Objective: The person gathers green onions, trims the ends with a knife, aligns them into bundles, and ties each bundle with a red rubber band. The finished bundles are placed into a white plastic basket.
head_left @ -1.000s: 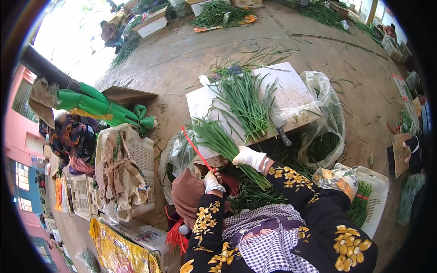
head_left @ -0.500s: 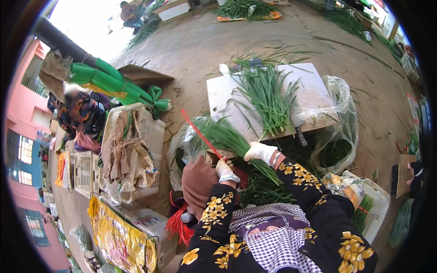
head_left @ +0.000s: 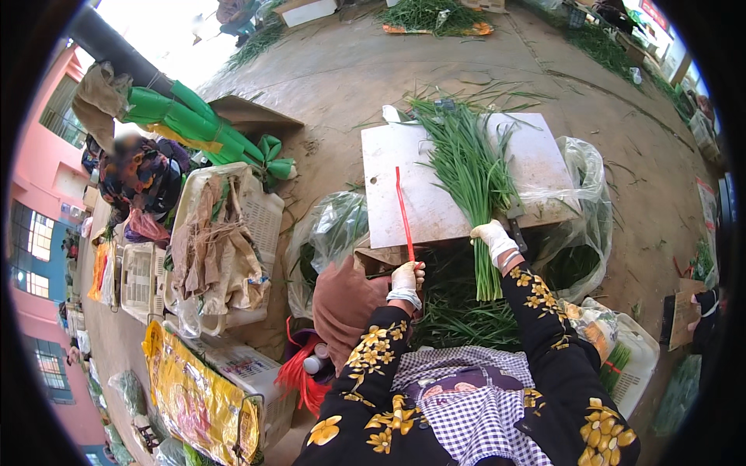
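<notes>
My right hand [head_left: 495, 238], in a white glove, is closed round the lower stalks of a bunch of garlic chives [head_left: 486, 279]. The bunch's leafy end lies on the white board [head_left: 396, 198], over or against the chives there; where one ends and the other begins is hard to tell. My left hand [head_left: 406, 281], gloved too, is closed on the end of a red strip [head_left: 404, 213], which points away from me over the board's near left part. Beside my right hand is a knife [head_left: 517, 233], its dark handle past the board's near edge. Loose chives [head_left: 466, 322] lie below my hands.
Clear plastic bags [head_left: 583, 179] flank the board. On the left are crates [head_left: 260, 213] with cloths, a yellow sack [head_left: 202, 396] and a bundle of red strips [head_left: 299, 380]. A white crate [head_left: 637, 349] stands at right. Another person [head_left: 136, 182] sits at far left.
My right hand has moved right with the chive bunch, swinging its leafy end from the left onto the board. My left hand has shifted slightly right with the red strip, which now stands more upright.
</notes>
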A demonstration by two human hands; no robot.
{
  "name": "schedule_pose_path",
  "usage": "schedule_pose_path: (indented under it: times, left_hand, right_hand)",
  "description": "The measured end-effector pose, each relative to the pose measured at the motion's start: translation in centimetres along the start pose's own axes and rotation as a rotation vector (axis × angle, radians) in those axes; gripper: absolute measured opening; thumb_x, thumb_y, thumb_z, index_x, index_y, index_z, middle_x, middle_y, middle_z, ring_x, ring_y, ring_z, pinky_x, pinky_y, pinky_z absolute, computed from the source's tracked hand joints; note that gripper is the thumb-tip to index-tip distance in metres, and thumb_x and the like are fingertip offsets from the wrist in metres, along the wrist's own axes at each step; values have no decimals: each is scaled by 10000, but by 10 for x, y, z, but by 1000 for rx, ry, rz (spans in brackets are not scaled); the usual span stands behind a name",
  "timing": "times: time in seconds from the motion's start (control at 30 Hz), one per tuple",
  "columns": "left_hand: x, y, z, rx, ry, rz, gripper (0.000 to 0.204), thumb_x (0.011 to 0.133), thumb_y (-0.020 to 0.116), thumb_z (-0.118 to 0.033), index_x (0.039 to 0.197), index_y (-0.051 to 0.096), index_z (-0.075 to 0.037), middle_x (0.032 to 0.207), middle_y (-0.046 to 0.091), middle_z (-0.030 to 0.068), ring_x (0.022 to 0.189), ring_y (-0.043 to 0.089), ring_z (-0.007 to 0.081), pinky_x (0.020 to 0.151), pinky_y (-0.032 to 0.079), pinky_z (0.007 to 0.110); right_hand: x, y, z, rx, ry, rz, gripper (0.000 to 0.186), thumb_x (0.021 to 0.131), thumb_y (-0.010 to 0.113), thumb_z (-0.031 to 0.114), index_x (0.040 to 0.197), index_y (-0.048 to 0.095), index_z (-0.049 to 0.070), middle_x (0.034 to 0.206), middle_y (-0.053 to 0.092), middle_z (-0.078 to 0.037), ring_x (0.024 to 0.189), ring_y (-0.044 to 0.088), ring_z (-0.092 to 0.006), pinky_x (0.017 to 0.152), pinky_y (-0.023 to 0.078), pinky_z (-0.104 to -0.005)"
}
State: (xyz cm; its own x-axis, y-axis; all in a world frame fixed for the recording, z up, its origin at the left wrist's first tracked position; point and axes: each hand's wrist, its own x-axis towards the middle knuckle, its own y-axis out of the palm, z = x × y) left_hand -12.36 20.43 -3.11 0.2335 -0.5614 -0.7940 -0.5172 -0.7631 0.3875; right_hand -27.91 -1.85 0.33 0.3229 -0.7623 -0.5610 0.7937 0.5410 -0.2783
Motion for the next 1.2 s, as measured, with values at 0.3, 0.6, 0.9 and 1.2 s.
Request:
schedule_pose_path:
  times: [0.3,0.6,0.9,1.2]
  left_hand:
    - [39,24,-42,88,-19,1,307,984,382,-282,863,612,-119,553,443,-85,408,374,68,369,300,240]
    - [70,5,-46,-19,-115,51,268,962,403,-304,836,575,-142,551,466,-59,381,369,100,357,314,253]
    - [56,17,-44,-18,-55,2,311,948,432,-286,878,651,-76,563,506,-36,409,428,89,364,328,230]
    - [24,23,-35,-147,-110,-13,426,960,437,-452,994,666,-95,728,619,-3,574,545,148,484,443,289]
  right_hand:
    - [-104,8,126,185,-359,335,305,734,678,58,1027,612,5,841,636,-37,741,599,-135,680,488,-271]
    - [-25,138,160,-1090,-862,28,504,818,565,106,1314,476,85,1051,638,-174,967,641,-311,833,490,-441]
    - [14,144,103,-1263,-913,79,832,770,627,187,1504,240,124,1486,351,-163,1369,341,-351,1117,221,-542]
    - [0,36,111,-802,-1116,-400,829,708,740,282,1423,376,75,1457,360,-198,1353,347,-342,1134,276,-424]
